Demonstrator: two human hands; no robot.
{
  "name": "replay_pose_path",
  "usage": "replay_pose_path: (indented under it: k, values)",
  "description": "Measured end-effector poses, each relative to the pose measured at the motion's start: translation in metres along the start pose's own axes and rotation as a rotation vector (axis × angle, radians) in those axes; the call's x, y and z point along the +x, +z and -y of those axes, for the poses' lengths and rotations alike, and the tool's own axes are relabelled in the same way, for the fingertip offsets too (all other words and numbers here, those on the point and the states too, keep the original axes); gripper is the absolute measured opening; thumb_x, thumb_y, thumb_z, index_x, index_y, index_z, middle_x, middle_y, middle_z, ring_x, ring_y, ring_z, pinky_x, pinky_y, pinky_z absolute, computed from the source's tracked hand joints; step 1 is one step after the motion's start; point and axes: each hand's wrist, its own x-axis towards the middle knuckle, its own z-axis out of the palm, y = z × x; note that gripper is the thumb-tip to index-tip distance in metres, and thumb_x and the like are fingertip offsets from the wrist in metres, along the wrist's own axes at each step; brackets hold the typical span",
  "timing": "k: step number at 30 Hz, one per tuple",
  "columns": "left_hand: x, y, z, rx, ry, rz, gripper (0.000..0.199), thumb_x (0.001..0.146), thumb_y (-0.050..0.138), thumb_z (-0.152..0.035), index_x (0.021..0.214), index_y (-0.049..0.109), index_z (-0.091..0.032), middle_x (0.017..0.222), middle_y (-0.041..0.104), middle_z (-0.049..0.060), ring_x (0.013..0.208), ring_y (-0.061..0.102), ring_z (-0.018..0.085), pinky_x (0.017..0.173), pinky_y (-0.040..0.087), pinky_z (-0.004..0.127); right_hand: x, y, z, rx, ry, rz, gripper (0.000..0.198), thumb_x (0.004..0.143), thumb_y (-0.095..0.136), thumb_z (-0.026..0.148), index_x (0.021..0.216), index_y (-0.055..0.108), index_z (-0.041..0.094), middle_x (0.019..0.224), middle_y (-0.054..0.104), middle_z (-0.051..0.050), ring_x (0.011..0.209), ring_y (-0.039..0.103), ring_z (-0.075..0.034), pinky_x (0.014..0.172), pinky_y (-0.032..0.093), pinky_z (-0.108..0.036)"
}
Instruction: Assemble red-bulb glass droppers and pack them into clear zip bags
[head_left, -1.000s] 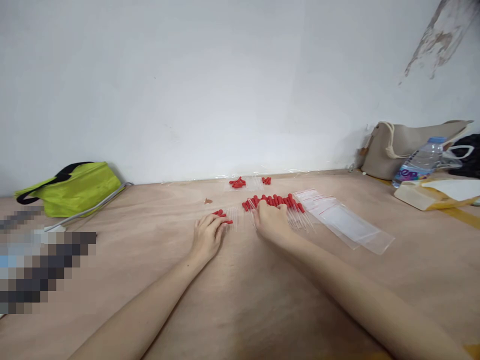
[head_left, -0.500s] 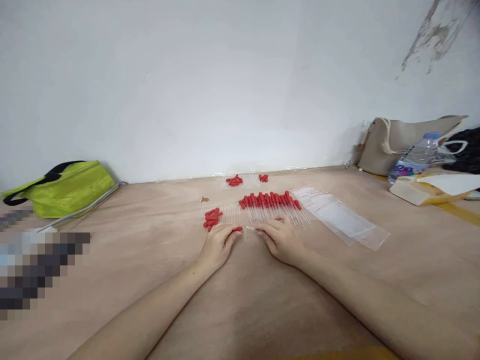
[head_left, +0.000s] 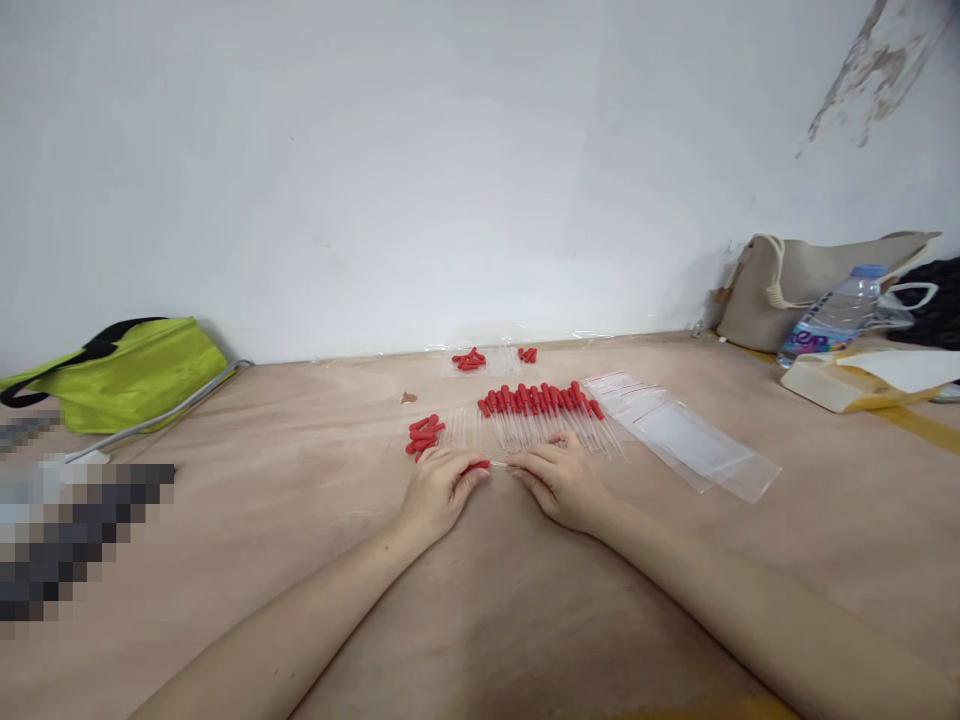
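My left hand [head_left: 444, 488] is closed on a red rubber dropper bulb [head_left: 480, 464], whose open end faces right. Between the fingers of my right hand [head_left: 559, 480] is a thin clear dropper tube [head_left: 498, 463]; its end meets the bulb's mouth, though I cannot tell how deep it sits. Just beyond my left hand lie loose red bulbs [head_left: 424, 434] and a row of bare clear tubes [head_left: 463, 427]. Behind my right hand several droppers with red bulbs fitted [head_left: 536, 400] lie side by side.
Clear zip bags [head_left: 690, 440] overlap to the right of the droppers. Near the wall, more red bulbs [head_left: 469, 359] lie on clear plastic. A green bag [head_left: 142, 375] stands at left; a water bottle [head_left: 832, 315], a beige bag [head_left: 795, 285] and a yellow-white packet [head_left: 847, 380] are at right.
My hands have come slightly closer together. The gap between bulb and tube has closed, and the two now meet.
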Motion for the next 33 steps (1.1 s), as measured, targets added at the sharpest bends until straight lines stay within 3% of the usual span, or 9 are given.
replay_pose_path:
  k: [10,23,33]
  values:
    - [0.0,-0.007,-0.009,-0.049,0.145,0.121,0.016,0.086,0.048,-0.025,0.082,0.062,-0.02,0.076,0.067,0.0,0.07,0.056,0.013,0.076,0.034,0.031,-0.002,-0.002,-0.01,0.05,-0.107,0.033,0.024,0.083,0.043,0.011,0.095,0.061,0.02,0.082,0.064,-0.004,0.076,0.054,-0.013,0.071,0.028,-0.03]
    - [-0.004,-0.001,-0.01,0.001,0.227,0.11,0.015,0.086,0.047,-0.024,0.082,0.059,-0.017,0.07,0.061,0.001,0.065,0.053,0.012,0.081,0.036,0.032,-0.002,-0.001,0.006,-0.099,-0.149,0.002,0.018,0.08,0.042,0.011,0.078,0.059,0.016,0.064,0.056,-0.002,0.063,0.045,-0.012,0.064,0.022,-0.029]
    - [-0.006,-0.004,-0.012,0.227,0.432,0.087,0.014,0.086,0.044,-0.018,0.09,0.057,-0.017,0.072,0.062,0.002,0.069,0.054,0.013,0.086,0.036,0.035,-0.003,0.003,0.016,-0.077,-0.074,0.042,0.017,0.08,0.043,0.014,0.069,0.056,0.016,0.062,0.056,-0.002,0.062,0.046,-0.012,0.063,0.021,-0.029]
